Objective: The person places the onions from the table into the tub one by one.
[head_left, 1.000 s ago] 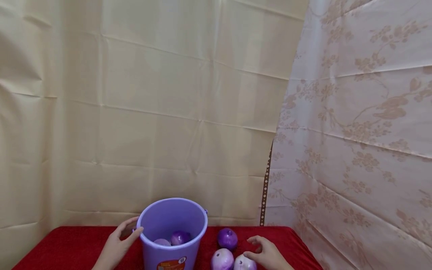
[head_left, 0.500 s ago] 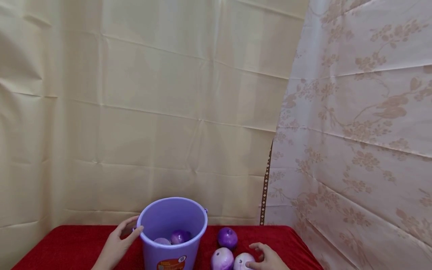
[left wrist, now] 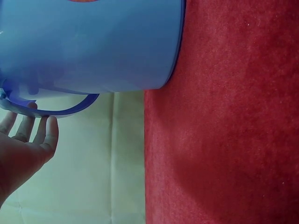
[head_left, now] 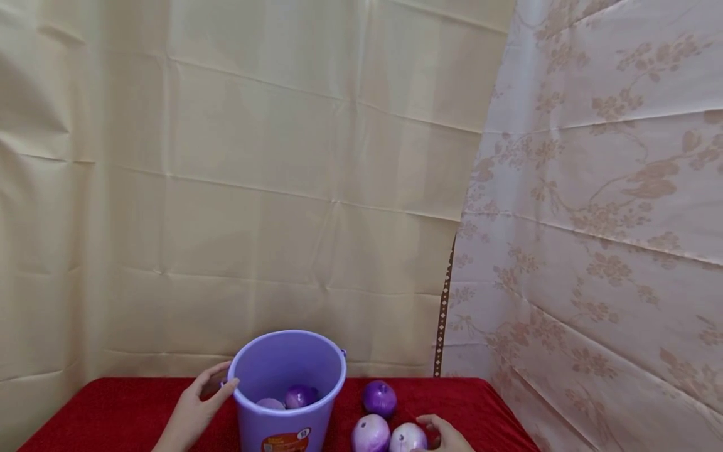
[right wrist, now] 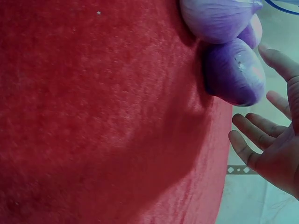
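Observation:
In the head view a purple bucket (head_left: 285, 420) stands upright with two onions inside, one dark purple onion (head_left: 301, 397) and one paler onion (head_left: 270, 403). My left hand (head_left: 198, 405) holds the bucket at its left rim, thumb over the edge. The left wrist view shows its fingers against the bucket's handle (left wrist: 70, 110). Right of the bucket lie a dark purple onion (head_left: 380, 398) and two pale purple-white onions (head_left: 371, 433). My right hand (head_left: 446, 436), fingers spread and slightly bent, is beside the nearer right onion (right wrist: 236, 72), holding nothing.
A red cloth (head_left: 130, 414) covers the table. Behind it hangs a beige curtain (head_left: 282, 220), and a floral pink curtain (head_left: 599, 251) runs along the right side.
My right hand has shifted slightly down beside the nearer pale onion. The left hand, the bucket and the onions stay where they were.

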Tool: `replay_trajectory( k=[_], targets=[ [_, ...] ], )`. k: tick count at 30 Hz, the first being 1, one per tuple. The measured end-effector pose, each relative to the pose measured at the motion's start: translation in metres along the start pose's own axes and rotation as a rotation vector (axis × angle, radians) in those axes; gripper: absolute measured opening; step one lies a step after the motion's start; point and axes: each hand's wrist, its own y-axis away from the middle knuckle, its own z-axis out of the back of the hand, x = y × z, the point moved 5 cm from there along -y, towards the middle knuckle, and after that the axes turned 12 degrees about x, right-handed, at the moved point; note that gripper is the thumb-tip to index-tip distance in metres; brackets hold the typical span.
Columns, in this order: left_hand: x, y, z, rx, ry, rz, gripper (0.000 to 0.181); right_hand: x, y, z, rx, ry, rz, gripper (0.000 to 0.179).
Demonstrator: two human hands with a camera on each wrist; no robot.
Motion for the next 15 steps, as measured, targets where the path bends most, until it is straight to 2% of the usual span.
replay_trajectory(
  k=[5,10,12,15],
  targets=[
    [-0.0009,0.0003,0.0002,-0.009,-0.006,-0.017,0.053,-0.0058,-0.0015,-0.0034,0.047,-0.004,0.098,0.068],
    [-0.001,0.0004,0.0004,-0.011,-0.005,-0.021,0.052,-0.0076,-0.0013,-0.0067,0.048,0.023,0.219,0.064],
    [-0.0004,0.0006,0.0005,-0.01,-0.006,-0.019,0.052,-0.0083,-0.0011,-0.0078,0.048,0.011,0.229,0.064],
    [0.0008,0.0005,0.0006,-0.014,-0.007,-0.022,0.052,-0.0097,-0.0018,-0.0087,0.056,-0.025,0.201,0.067]
  ],
)
